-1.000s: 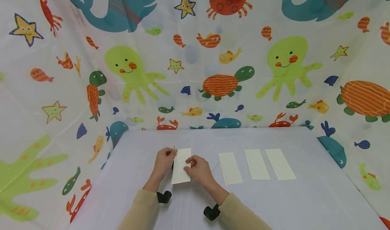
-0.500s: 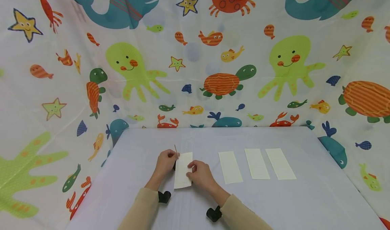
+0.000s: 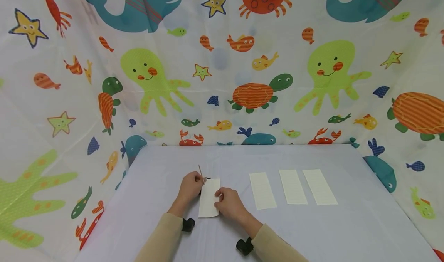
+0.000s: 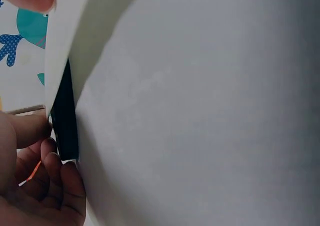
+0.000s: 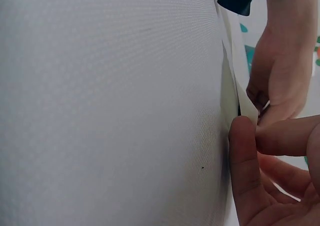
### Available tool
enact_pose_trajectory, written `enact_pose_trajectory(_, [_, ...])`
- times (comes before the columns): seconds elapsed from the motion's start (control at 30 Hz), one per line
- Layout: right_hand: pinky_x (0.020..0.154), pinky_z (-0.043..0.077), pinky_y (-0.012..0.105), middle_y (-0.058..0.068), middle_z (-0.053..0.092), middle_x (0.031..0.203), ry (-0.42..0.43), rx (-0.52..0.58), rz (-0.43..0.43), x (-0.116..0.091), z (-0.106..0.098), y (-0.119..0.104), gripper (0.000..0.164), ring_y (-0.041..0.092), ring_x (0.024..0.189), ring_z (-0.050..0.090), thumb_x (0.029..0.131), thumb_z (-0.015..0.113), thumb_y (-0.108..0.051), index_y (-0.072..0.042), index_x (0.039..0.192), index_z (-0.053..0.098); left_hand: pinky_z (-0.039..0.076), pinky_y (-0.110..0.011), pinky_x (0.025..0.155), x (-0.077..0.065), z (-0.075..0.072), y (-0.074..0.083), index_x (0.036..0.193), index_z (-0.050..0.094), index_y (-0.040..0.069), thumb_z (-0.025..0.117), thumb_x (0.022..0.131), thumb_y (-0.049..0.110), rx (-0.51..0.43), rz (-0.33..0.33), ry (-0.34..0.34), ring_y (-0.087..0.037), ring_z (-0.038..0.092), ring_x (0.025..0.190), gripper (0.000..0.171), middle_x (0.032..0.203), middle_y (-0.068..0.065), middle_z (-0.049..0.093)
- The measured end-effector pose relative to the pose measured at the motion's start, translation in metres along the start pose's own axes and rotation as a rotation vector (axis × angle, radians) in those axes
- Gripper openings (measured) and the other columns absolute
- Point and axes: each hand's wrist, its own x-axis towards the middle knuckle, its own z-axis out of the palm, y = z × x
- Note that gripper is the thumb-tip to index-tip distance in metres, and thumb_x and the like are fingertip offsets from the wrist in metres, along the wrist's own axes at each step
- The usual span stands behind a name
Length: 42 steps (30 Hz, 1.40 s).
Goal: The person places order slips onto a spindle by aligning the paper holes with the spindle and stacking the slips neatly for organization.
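In the head view, my right hand (image 3: 230,202) pinches the right edge of a cream paper slip (image 3: 209,204) between thumb and fingers. At the slip's upper left corner, the fingertips of my left hand (image 3: 191,185) pinch a thin brown stick-like piece (image 3: 201,173) that points up and away. A flat black piece (image 4: 66,123) shows behind the paper in the left wrist view, close to the left fingers; its kind is unclear. From the right wrist view, my right thumb and a finger (image 5: 244,156) grip the paper edge (image 5: 246,99), which stands a little off the table.
Three similar cream slips, a near one (image 3: 263,190), a middle one (image 3: 293,187) and a right one (image 3: 320,187), lie on the white table (image 3: 360,223) to the right. A sea-animal cloth (image 3: 222,73) hangs around the back and sides. Each wrist bears a black camera mount (image 3: 245,246).
Both hands and the held slip have shifted slightly toward me and to the right. A dark bit now shows at the slip's top edge. The three other slips stay put.
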Motion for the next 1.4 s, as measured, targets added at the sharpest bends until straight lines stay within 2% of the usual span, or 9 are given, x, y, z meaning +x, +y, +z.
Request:
enact_pose_trajectory(0.13, [0.050,0.040,0.023,-0.003,0.052,0.064,-0.013,-0.004,0.005,0.000,0.000,0.001,0.020,0.006,0.053,0.046,0.079,0.071,0.005,0.006,0.099,0.068,0.044,-0.033,0.062,0.000,-0.002,0.002,0.086,0.064,0.004,0.071,0.093,0.015,0.040,0.013,-0.007,-0.018,0.052,0.068,0.014,0.074,-0.004,0.057])
enact_pose_trajectory(0.37, [0.049,0.040,0.022,-0.002,0.052,0.065,-0.030,0.014,0.007,-0.001,-0.002,0.000,0.019,0.007,0.052,0.047,0.081,0.071,0.005,0.006,0.099,0.067,0.046,-0.032,0.065,-0.004,-0.008,0.005,0.089,0.067,0.004,0.071,0.088,0.005,-0.013,0.009,0.001,-0.017,0.054,0.072,0.005,0.077,-0.004,0.059])
enact_pose_trajectory(0.5, [0.050,0.040,0.022,-0.002,0.053,0.065,-0.020,0.012,0.013,-0.003,-0.005,0.001,0.020,0.006,0.052,0.047,0.080,0.070,0.004,0.006,0.100,0.067,0.045,-0.032,0.067,-0.009,-0.009,0.007,0.090,0.068,0.004,0.073,0.087,0.004,-0.010,0.040,-0.030,-0.017,0.054,0.073,0.007,0.078,-0.003,0.059])
enact_pose_trajectory(0.73, [0.050,0.040,0.022,-0.002,0.053,0.065,-0.025,0.025,0.004,-0.005,-0.005,0.002,0.021,0.006,0.051,0.047,0.081,0.070,0.004,0.007,0.102,0.067,0.047,-0.042,0.080,-0.015,-0.012,0.008,0.096,0.071,0.003,0.073,0.086,0.003,0.041,0.107,-0.060,-0.023,0.053,0.088,0.010,0.095,-0.009,0.059])
enact_pose_trajectory(0.9, [0.050,0.038,0.022,-0.001,0.052,0.068,-0.033,0.021,0.006,-0.004,-0.004,0.000,0.021,0.007,0.053,0.046,0.082,0.071,0.004,0.006,0.102,0.068,0.050,-0.051,0.092,-0.017,-0.014,0.005,0.098,0.073,0.002,0.075,0.085,0.004,0.019,0.141,-0.076,-0.031,0.059,0.102,0.013,0.107,-0.015,0.063])
enact_pose_trajectory(1.0, [0.050,0.038,0.022,-0.002,0.052,0.068,-0.046,0.017,0.017,-0.004,-0.004,0.000,0.020,0.007,0.054,0.046,0.083,0.071,0.002,0.005,0.103,0.068,0.049,-0.052,0.096,-0.019,-0.014,0.004,0.098,0.074,0.003,0.076,0.086,0.006,-0.006,0.128,-0.092,-0.034,0.060,0.108,0.013,0.111,-0.016,0.063])
enact_pose_trajectory(1.2, [0.050,0.040,0.023,-0.002,0.055,0.067,-0.091,0.043,0.024,-0.009,-0.007,0.002,0.022,0.008,0.052,0.052,0.084,0.070,0.002,0.006,0.105,0.067,0.049,-0.053,0.098,-0.021,-0.014,0.004,0.101,0.074,0.004,0.076,0.087,0.008,0.010,0.097,-0.099,-0.035,0.061,0.110,0.015,0.114,-0.015,0.063])
enact_pose_trajectory(1.4, [0.050,0.045,0.025,-0.001,0.058,0.068,-0.151,0.055,0.044,-0.020,-0.022,0.009,0.021,0.010,0.052,0.056,0.084,0.068,0.002,0.003,0.106,0.067,0.048,-0.053,0.099,-0.023,-0.010,0.006,0.104,0.073,0.004,0.076,0.088,0.008,-0.013,0.065,-0.099,-0.037,0.060,0.113,0.017,0.120,-0.018,0.063])
